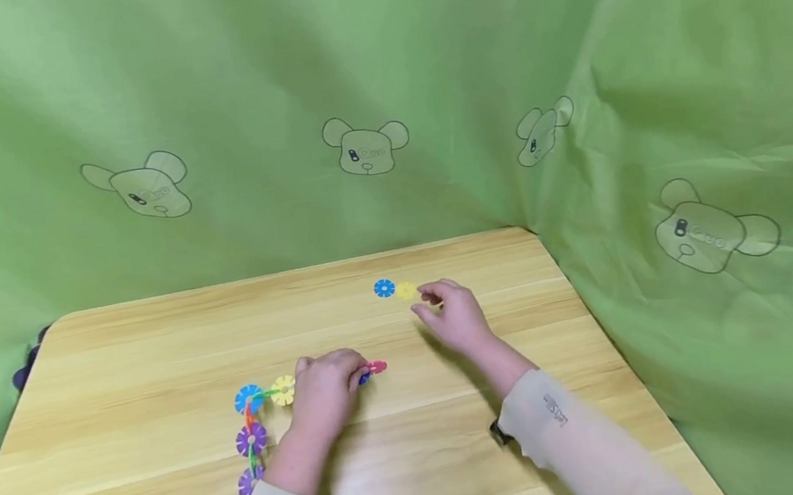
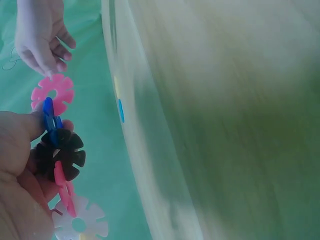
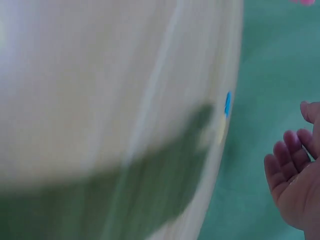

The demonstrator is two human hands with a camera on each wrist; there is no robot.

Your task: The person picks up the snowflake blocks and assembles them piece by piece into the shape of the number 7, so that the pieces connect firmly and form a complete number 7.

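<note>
My left hand (image 1: pixel 327 388) pinches a chain of notched plastic snowflake discs. In the left wrist view its thumb and fingers are around a blue disc (image 2: pixel 49 117) and a black disc (image 2: pixel 62 155). A pink disc (image 2: pixel 52 92) forms the end beyond the fingertips; another pink disc (image 2: pixel 65 189) and a white one (image 2: pixel 82 225) follow below. The hand hides part of the chain in the head view. My right hand (image 1: pixel 456 314) holds nothing, its fingers loosely bent beside a loose yellow disc (image 1: pixel 407 290). A loose blue disc (image 1: pixel 384 287) lies left of that.
The chain continues left through a yellow disc (image 1: pixel 283 390) to a light-blue disc (image 1: pixel 249 398), then turns toward me through purple discs (image 1: pixel 251 439). A wooden table (image 1: pixel 124 349) carries everything. Green cloth (image 1: pixel 255 214) with bear prints hangs behind and at the right.
</note>
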